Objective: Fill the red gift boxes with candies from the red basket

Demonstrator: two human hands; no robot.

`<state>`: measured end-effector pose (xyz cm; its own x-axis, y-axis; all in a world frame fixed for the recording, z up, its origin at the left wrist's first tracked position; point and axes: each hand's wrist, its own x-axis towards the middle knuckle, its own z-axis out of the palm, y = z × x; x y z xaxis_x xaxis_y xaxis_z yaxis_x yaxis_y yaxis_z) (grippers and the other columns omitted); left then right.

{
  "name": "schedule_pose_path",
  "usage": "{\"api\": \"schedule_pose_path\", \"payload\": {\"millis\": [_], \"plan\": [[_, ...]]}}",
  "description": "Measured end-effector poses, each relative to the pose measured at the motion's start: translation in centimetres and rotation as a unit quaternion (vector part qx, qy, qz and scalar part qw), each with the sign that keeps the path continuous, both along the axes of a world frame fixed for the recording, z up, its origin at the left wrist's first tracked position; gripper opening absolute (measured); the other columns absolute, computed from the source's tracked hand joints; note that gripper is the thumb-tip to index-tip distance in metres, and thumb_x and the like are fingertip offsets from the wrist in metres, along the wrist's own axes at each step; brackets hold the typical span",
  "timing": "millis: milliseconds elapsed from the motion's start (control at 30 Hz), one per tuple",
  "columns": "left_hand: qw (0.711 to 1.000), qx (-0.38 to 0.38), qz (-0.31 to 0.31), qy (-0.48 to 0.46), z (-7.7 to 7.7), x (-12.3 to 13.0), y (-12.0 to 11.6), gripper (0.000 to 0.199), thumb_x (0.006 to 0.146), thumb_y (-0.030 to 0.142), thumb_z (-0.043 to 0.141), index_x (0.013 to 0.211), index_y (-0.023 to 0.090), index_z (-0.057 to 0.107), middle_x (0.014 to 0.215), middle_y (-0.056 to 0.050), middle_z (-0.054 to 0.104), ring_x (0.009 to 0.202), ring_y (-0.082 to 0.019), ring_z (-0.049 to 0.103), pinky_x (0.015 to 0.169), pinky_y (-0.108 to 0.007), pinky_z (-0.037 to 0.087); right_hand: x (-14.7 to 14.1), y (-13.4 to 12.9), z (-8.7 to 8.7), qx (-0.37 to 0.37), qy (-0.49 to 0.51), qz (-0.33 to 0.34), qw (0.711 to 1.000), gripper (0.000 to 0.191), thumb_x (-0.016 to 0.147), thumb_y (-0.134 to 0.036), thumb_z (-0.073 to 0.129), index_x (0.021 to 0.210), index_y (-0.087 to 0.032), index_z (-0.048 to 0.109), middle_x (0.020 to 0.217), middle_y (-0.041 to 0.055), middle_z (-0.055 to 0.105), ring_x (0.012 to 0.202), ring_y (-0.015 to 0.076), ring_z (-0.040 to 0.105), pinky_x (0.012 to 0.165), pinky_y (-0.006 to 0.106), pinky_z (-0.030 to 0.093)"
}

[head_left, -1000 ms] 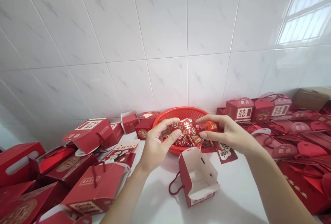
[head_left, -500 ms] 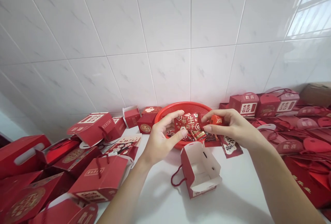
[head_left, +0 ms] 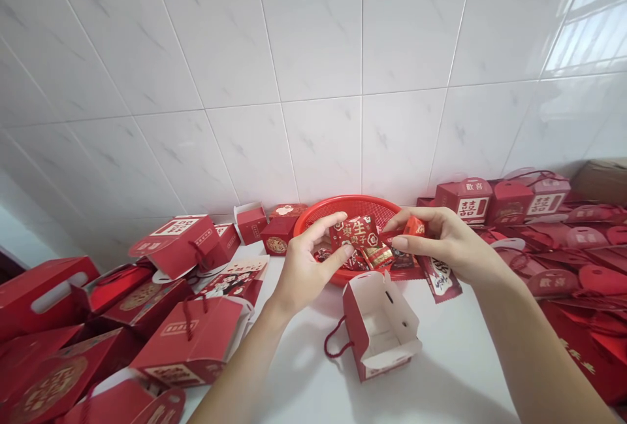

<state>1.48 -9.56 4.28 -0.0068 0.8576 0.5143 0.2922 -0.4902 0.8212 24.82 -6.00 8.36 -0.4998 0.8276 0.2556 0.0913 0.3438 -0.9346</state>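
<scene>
My left hand is closed on the edge of a dark red snack packet with gold lettering, held over the front of a red plastic basket. In my right hand several wrapped sweets are pinched together, among them an orange-red one and a long dark red packet that hangs below the fingers. More wrapped sweets show between the hands; which of them lie in the basket I cannot tell. Just in front stands an open red gift box, white inside, its cord handle hanging to the left.
Red gift boxes crowd the left side of the white table. Flat and folded red boxes are heaped on the right, with a brown carton behind. A tiled wall rises directly behind the basket.
The sweets in my right hand have shifted slightly between the fingers. My left hand keeps its hold on the packet, and the open box stays in place.
</scene>
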Motion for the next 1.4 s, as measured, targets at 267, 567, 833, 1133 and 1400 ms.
{"api": "schedule_pose_path", "payload": {"millis": [267, 567, 833, 1133, 1400], "plan": [[0.999, 0.004, -0.015, -0.032, 0.0, 0.1, -0.2, 0.052, 0.080, 0.036, 0.079, 0.128, 0.025, 0.066, 0.133, -0.009, 0.066, 0.121, -0.027, 0.064, 0.103, -0.040, 0.054, -0.3, 0.2, -0.1, 0.007, -0.029, 0.022, 0.999, 0.028, 0.075, -0.041, 0.079, 0.087, -0.018, 0.070, 0.065, -0.0032, 0.055, 0.051, 0.0072, 0.043, 0.047, 0.022, 0.035], [0.997, -0.007, -0.044, -0.064, 0.2, 0.1, 0.0, 0.056, 0.077, 0.035, 0.081, 0.128, 0.022, 0.065, 0.130, -0.011, 0.068, 0.117, -0.028, 0.066, 0.101, -0.041, 0.056, -0.2, 0.5, -0.2, -0.033, -0.007, 0.024, 0.999, 0.037, 0.071, -0.043, 0.083, 0.091, -0.019, 0.063, 0.066, -0.0038, 0.055, 0.053, 0.0085, 0.045, 0.048, 0.022, 0.034], [0.996, 0.018, -0.071, -0.044, -0.1, 0.1, 0.0, 0.050, 0.081, 0.032, 0.077, 0.129, 0.026, 0.065, 0.126, -0.009, 0.070, 0.114, -0.026, 0.067, 0.100, -0.042, 0.056, -0.4, 0.3, -0.2, -0.055, -0.008, 0.036, 0.998, 0.037, 0.071, -0.042, 0.082, 0.092, -0.018, 0.063, 0.069, -0.0022, 0.058, 0.058, 0.0107, 0.051, 0.051, 0.023, 0.041], [0.997, 0.008, -0.079, 0.025, 0.1, 0.6, -0.6, 0.045, 0.081, 0.030, 0.077, 0.125, 0.027, 0.068, 0.122, -0.008, 0.070, 0.114, -0.024, 0.066, 0.100, -0.037, 0.056, -1.2, 0.5, -0.8, -0.060, 0.027, 0.047, 0.997, 0.031, 0.070, -0.040, 0.084, 0.080, -0.017, 0.065, 0.074, 0.0007, 0.064, 0.066, 0.0144, 0.061, 0.060, 0.027, 0.053], [0.999, 0.018, -0.024, 0.034, 0.5, 0.9, -0.6, 0.035, 0.090, 0.041, 0.067, 0.120, 0.024, 0.073, 0.117, -0.008, 0.074, 0.110, -0.027, 0.067, 0.101, -0.042, 0.053, -1.6, 0.1, -0.8, -0.050, 0.010, 0.046, 0.998, 0.033, 0.071, -0.043, 0.083, 0.085, -0.018, 0.066, 0.071, -0.0012, 0.064, 0.061, 0.0132, 0.059, 0.054, 0.024, 0.048]]}}
